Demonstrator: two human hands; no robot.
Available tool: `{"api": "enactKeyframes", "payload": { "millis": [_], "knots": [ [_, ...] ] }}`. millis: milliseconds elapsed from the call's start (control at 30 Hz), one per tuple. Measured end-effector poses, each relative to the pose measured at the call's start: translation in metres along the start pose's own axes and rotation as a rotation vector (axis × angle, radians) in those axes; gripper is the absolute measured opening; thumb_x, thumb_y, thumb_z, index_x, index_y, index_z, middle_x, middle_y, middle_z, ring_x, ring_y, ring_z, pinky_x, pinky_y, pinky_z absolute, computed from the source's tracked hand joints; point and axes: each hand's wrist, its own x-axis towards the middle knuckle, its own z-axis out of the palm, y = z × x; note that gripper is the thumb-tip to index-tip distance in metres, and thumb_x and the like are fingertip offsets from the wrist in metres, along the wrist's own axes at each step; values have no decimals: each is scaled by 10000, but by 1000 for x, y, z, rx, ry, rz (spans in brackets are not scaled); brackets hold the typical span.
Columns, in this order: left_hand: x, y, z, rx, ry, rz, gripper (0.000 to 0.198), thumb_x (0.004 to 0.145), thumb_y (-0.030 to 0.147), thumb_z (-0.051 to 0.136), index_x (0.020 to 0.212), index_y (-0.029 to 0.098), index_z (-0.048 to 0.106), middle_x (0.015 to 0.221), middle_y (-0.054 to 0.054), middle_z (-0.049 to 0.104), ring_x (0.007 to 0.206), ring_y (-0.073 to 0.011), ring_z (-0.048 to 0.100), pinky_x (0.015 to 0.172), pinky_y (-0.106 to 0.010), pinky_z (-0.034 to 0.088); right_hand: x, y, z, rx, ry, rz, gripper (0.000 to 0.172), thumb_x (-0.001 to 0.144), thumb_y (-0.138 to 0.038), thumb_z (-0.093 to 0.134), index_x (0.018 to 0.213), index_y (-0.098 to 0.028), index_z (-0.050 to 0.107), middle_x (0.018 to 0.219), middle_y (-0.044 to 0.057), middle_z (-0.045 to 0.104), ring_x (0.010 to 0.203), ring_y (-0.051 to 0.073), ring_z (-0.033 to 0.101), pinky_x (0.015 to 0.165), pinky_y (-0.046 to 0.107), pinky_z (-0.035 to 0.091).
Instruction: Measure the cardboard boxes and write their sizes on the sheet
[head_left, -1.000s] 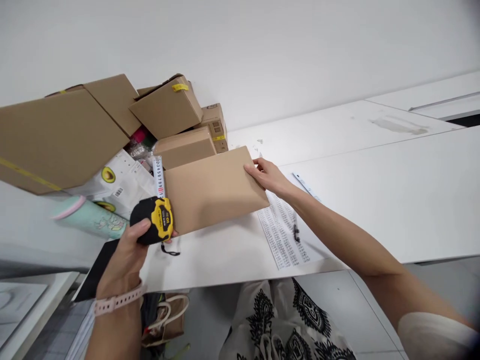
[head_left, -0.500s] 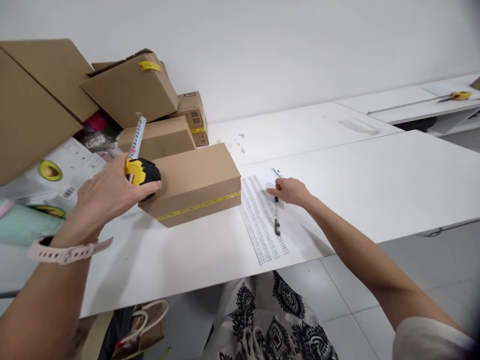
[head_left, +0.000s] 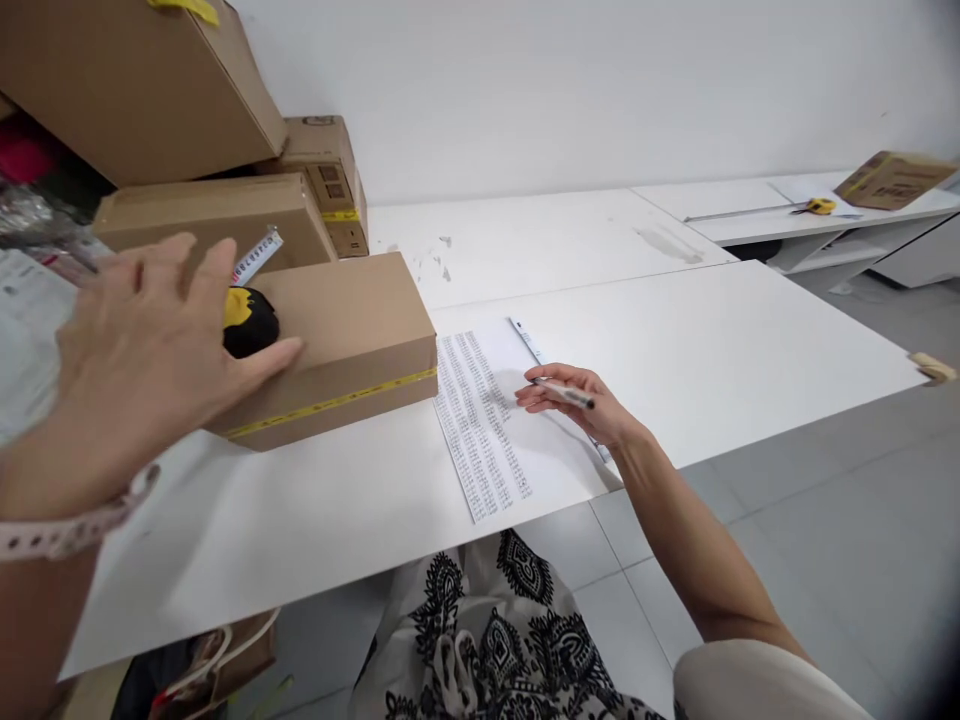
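Fingers of the left hand point(head_left: 154, 335) are spread wide, thumb stretched out, around a black and yellow tape measure point(head_left: 253, 325) on top of a long cardboard box point(head_left: 345, 310). Half a second ago that hand was wrapped around the tape measure; its grip has loosened. The right hand point(head_left: 574, 405), which was then reaching down to a pen on the paper, now holds the pen point(head_left: 562, 391), raised at a slant above a printed sheet point(head_left: 495, 420).

The box sits on the left part of a white desk point(head_left: 322, 530), set back from the near edge. The sheet lies just beside the box's right end, its lower corners close to the desk's near edge. A narrow marked strip point(head_left: 527, 341) runs along the sheet's right side, partly covered by the right hand.

The left hand is blurred and hides part of the tape measure's case; whether they touch cannot be told. A short length of blade point(head_left: 259, 256) pokes out beyond it. The left wristband point(head_left: 75, 530) is cut off by the picture's edge, as are the stacked cartons point(head_left: 150, 90) at upper left. One end of the pen is lost among the fingers, and the sheet's print is too small to read.
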Motion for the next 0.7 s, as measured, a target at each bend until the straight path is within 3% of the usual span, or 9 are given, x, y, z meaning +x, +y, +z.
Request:
{"api": "enactKeyframes", "payload": {
  "millis": [33, 100, 200, 267, 300, 400, 467, 567, 700],
  "knots": [
    [-13, 15, 6, -111, 95, 99, 674, 902, 644, 505, 1401, 193, 547, 1465, -137, 578, 1366, -388, 492, 1128, -621, 368, -6, 2, 1, 23, 21, -22, 340, 788, -426, 796, 1062, -244, 712, 963, 75, 789, 936, 252, 735, 870, 447, 559],
    [-39, 52, 28, -376, 192, 281, 333, 936, 435, 593, 1172, 205, 637, 1185, -92, 717, 1135, -270, 652, 1026, -455, 505, -14, 8, 7, 3, 84, -61, 325, 775, -428, 834, 1001, -249, 684, 853, 39, 770, 841, 219, 714, 841, 417, 545],
    [-68, 108, 76, -694, -133, 432, 90, 941, 225, 591, 1025, 205, 615, 1099, -77, 732, 1109, -224, 668, 1020, -408, 534, -15, 24, 19, -91, 237, -86, 340, 882, -538, 713, 783, -235, 596, 576, -31, 609, 583, 139, 559, 688, 339, 482],
    [-75, 135, 109, -711, -395, 376, 187, 907, 179, 588, 1094, 189, 599, 1266, -120, 685, 1289, -254, 591, 1091, -435, 501, -11, 35, 25, -120, 310, -83, 406, 947, -595, 592, 761, -235, 569, 513, -51, 519, 522, 125, 467, 625, 317, 430],
    [-76, 143, 123, -707, -452, 353, 250, 895, 173, 587, 1145, 180, 591, 1357, -142, 644, 1379, -275, 527, 1132, -461, 470, -9, 39, 26, -113, 308, -75, 401, 960, -608, 559, 811, -237, 593, 538, -44, 540, 544, 132, 485, 632, 317, 431],
    [-72, 154, 155, -680, -541, 299, 428, 884, 207, 586, 1307, 166, 543, 1572, -171, 479, 1538, -331, 321, 1217, -542, 360, -4, 48, 25, -62, 220, -40, 371, 901, -587, 665, 1044, -244, 652, 795, 18, 702, 760, 176, 625, 740, 338, 479],
    [-70, 155, 164, -664, -587, 278, 507, 893, 254, 581, 1384, 157, 503, 1637, -176, 394, 1568, -339, 244, 1258, -569, 269, -3, 51, 23, -84, 202, -14, 365, 837, -547, 757, 1017, -240, 675, 864, 32, 707, 789, 182, 624, 726, 337, 478],
    [-71, 156, 167, -642, -628, 256, 601, 906, 326, 576, 1459, 130, 445, 1680, -178, 311, 1589, -318, 172, 1299, -548, 137, -5, 50, 23, -211, 230, -30, 296, 868, -519, 727, 842, -235, 646, 754, 1, 614, 667, 148, 513, 612, 304, 406],
    [-73, 159, 165, -618, -647, 236, 658, 900, 361, 582, 1487, 109, 423, 1690, -171, 288, 1597, -299, 142, 1311, -511, 85, -4, 48, 29, -296, 216, -76, 269, 896, -471, 703, 861, -244, 563, 765, -10, 588, 665, 145, 489, 607, 300, 388]
  ]
}}
